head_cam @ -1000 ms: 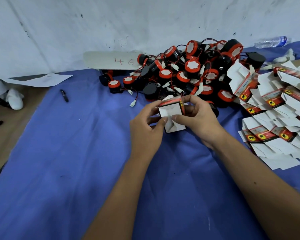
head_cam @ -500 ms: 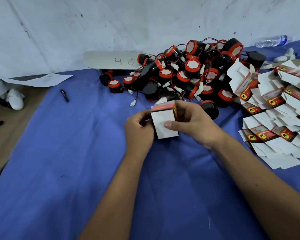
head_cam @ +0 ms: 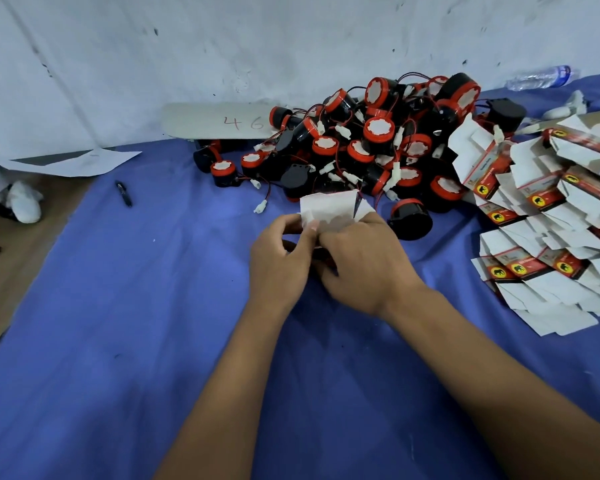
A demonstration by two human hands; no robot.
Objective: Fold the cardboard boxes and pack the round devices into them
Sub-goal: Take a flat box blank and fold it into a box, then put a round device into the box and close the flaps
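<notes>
Head view: my left hand [head_cam: 278,261] and right hand [head_cam: 364,261] pinch one white box [head_cam: 328,209] between fingertips over the blue cloth [head_cam: 118,341]; its lower half is hidden behind my knuckles. Round devices [head_cam: 378,147] are heaped behind, too tangled to count. Flat boxes [head_cam: 551,237] run off-frame at right. One pen [head_cam: 123,193] lies at left.

What we cannot make out

Our hands cover the lower part of the box [head_cam: 328,209]; its white flaps blur, and the flat box stack [head_cam: 548,233] runs off the right edge.
</notes>
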